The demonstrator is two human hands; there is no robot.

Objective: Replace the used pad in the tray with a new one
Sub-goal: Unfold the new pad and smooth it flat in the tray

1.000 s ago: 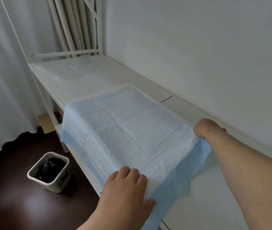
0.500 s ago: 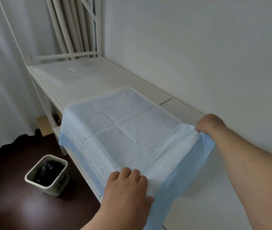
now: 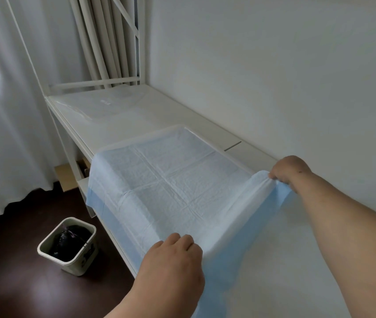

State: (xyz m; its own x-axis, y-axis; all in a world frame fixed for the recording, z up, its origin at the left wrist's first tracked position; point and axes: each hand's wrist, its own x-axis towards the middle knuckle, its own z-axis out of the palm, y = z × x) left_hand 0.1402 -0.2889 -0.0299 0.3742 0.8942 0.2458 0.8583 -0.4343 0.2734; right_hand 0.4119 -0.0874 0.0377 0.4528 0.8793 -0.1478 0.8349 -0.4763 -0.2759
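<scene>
I see one pad (image 3: 166, 187), white and quilted on top with a pale blue edge, creased into squares. It lies spread on the white tray (image 3: 118, 120), its left edge hanging over the front rim and its near end lifted off the surface. My left hand (image 3: 173, 260) grips the near corner, fingers curled over the edge. My right hand (image 3: 289, 169) pinches the far near-side corner by the wall, fingers closed on the bunched fabric. One bin (image 3: 67, 245) stands on the dark floor, holding one black bag (image 3: 71, 239). One clear plastic sheet (image 3: 100, 104) lies at the tray's far end.
</scene>
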